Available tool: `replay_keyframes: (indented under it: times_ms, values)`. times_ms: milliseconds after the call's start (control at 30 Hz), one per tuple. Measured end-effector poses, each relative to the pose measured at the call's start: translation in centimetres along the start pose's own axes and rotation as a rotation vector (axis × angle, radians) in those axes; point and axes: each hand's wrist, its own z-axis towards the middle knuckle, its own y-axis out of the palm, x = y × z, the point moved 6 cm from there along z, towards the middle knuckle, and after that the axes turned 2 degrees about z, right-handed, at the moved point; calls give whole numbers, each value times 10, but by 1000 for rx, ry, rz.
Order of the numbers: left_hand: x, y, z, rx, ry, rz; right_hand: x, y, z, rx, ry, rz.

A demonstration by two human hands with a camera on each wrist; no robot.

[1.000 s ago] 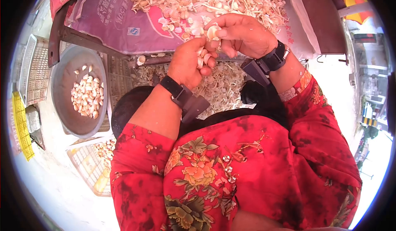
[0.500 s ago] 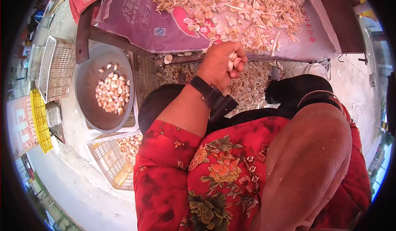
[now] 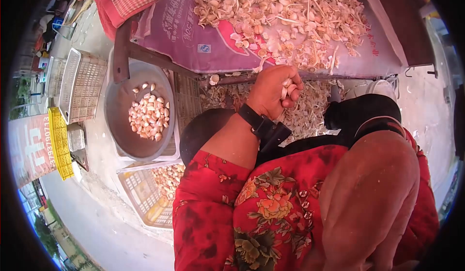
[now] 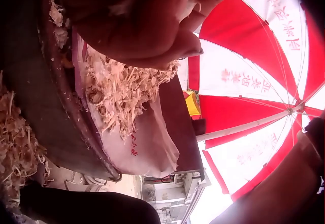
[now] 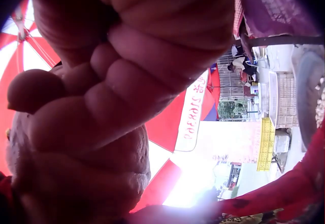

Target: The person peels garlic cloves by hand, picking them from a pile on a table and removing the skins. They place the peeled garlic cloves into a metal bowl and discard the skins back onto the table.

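Low in front of the work surface, my left hand (image 3: 273, 92) curls its fingers around several garlic cloves (image 3: 289, 88). In the left wrist view, its curled fingers (image 4: 147, 21) fill the top, with a pale bit of clove between them. My right forearm (image 3: 370, 188) is bent up towards the head camera, and its hand lies outside the head view. Folded fingers of my right hand (image 5: 109, 82) show close up in the right wrist view, against the person's skin, and nothing is visible in them. Garlic skins and stalks (image 3: 286, 19) are heaped on a purple sack (image 3: 179, 43).
A grey basin (image 3: 114, 111) with peeled-looking cloves (image 3: 150, 116) stands at the left. Below it is a crate (image 3: 140, 193) holding more cloves. Skins also cover the ground (image 3: 310, 108) under the surface. A red checked cloth (image 3: 131, 0) hangs at the upper left; a red and white umbrella (image 4: 244, 61) spreads overhead.
The right hand has left the left hand and the garlic bulb and risen towards the head, out of the head view. The left hand still holds cloves. The view has shifted left.
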Motion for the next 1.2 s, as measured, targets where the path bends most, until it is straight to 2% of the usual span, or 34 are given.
replay_keyframes:
  times_ms: [133,233,300,367,467,600,667,733,767,833,900,933,967,1000,1033,1100,1133,1200]
  values:
    - [3,2,-5,-16,29,39,-6,1,1,-32,21,-63]
    - [-3,1,-9,14,12,1,-7,0,-3,89,-55,-62]
    - [0,1,-8,8,31,12,-3,3,9,-61,-64,177]
    - [-1,1,-11,4,40,31,-3,3,13,-110,-139,256]
    - [2,5,-16,-19,55,36,-12,3,13,-23,-259,151]
    - [4,4,-26,-31,56,-44,-11,15,1,56,-277,-93]
    - [8,10,-33,-132,78,-95,-10,18,-3,67,-270,-233]
    - [15,20,-50,-180,86,-142,-22,14,0,79,-204,-278]
    - [18,25,-58,-314,55,-199,-23,8,-6,220,-184,-513]
    - [23,36,-81,-166,48,-200,-22,-7,-21,574,7,-941]
    - [17,39,-93,-10,53,-253,-13,-38,-44,934,247,-1077]
    - [13,38,-96,69,62,-307,-3,-49,-53,1006,271,-1076]
    - [9,32,-99,-100,44,-341,6,-59,-62,1077,294,-1072]
    - [7,25,-105,-272,31,-372,10,-61,-62,1050,274,-1124]
    - [9,17,-110,-220,62,-379,11,-61,-62,1024,252,-1177]
    - [15,0,-119,-117,117,-388,16,-60,-59,877,356,-1230]
    - [20,-11,-125,-141,170,-423,20,-60,-58,798,408,-1252]
    - [44,-31,-144,-221,314,-417,24,-70,-68,814,382,-1264]
